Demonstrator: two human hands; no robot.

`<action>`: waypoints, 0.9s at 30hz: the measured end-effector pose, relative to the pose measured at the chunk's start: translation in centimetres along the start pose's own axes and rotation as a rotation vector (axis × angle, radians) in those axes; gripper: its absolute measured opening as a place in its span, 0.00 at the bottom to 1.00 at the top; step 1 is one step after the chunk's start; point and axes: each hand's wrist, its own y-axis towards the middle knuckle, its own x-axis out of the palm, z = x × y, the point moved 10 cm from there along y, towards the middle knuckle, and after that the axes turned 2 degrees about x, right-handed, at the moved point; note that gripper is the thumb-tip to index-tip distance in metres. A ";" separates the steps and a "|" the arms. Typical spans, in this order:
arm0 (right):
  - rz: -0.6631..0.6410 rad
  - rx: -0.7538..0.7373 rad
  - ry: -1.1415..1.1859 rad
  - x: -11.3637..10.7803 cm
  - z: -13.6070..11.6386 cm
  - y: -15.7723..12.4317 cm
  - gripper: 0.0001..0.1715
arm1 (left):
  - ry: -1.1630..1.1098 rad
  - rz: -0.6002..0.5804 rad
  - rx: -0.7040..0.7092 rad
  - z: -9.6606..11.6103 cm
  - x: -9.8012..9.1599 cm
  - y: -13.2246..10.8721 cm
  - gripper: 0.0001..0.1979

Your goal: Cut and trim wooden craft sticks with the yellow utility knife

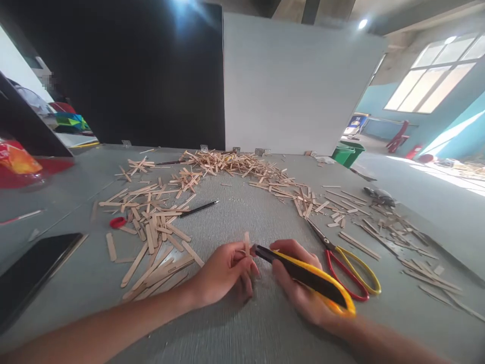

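Observation:
Pinched upright between the fingers of my left hand [231, 273] is a short wooden craft stick [247, 242]. My right hand [299, 285] is wrapped round a yellow and black utility knife [310, 278]. The knife's tip is close beside the stick; whether it touches the wood I cannot tell. Just right of my right hand lie scissors [341, 268] with one red and one yellow handle loop, blades pointing away to the left. Many loose craft sticks [159, 237] are spread over the table left of my left hand.
A black pen [199, 208] and a red ring [117, 222] lie among the sticks. A phone [34, 273] is at the left, below a bottle [18, 162]. More sticks [231, 164] pile up before the white panel [295, 86]. Wood scraps [401, 232] lie at the right.

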 end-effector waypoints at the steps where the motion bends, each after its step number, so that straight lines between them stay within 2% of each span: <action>1: -0.043 -0.019 0.006 0.4 0.0 -0.1 0.08 | 0.003 -0.020 -0.019 -0.1 0.2 0.0 0.23; 3: -0.087 -0.046 0.032 0.7 0.2 -0.4 0.13 | 0.010 -0.051 -0.042 -0.1 0.5 -0.2 0.20; 8: 0.010 -0.126 -0.054 0.1 0.0 -0.8 0.08 | 0.007 -0.092 -0.044 0.4 1.2 -0.4 0.18; 13: -0.057 -0.150 -0.060 0.6 -0.6 -0.5 0.14 | 0.034 -0.103 -0.067 0.4 1.5 -0.4 0.12; 27: -0.091 -0.115 -0.091 0.7 -0.1 -0.2 0.11 | 0.077 -0.128 -0.087 0.4 1.4 -0.6 0.10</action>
